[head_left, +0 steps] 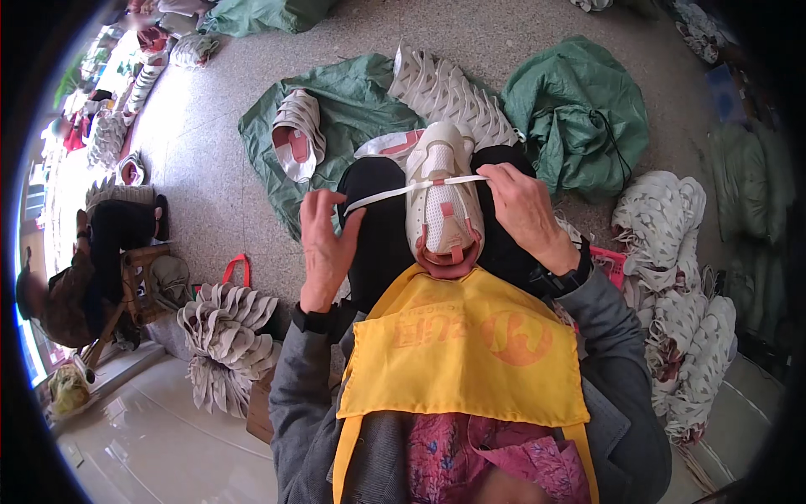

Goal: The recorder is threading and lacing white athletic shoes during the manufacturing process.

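Speckled stone floor (pixel 210 193) with 3 green sacks, 1 white shoe (pixel 442 202) on the lap, 1 white lace (pixel 403 191) across it, pinched by right hand (pixel 525 206), left hand (pixel 323 244) fingers spread.

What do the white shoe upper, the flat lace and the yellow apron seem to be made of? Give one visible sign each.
Shoe upper: likely mesh fabric, matte, dotted with tiny holes.
Lace: probably woven textile, a flat limp white band.
Apron: thin cloth, possibly synthetic, smooth and softly creased.
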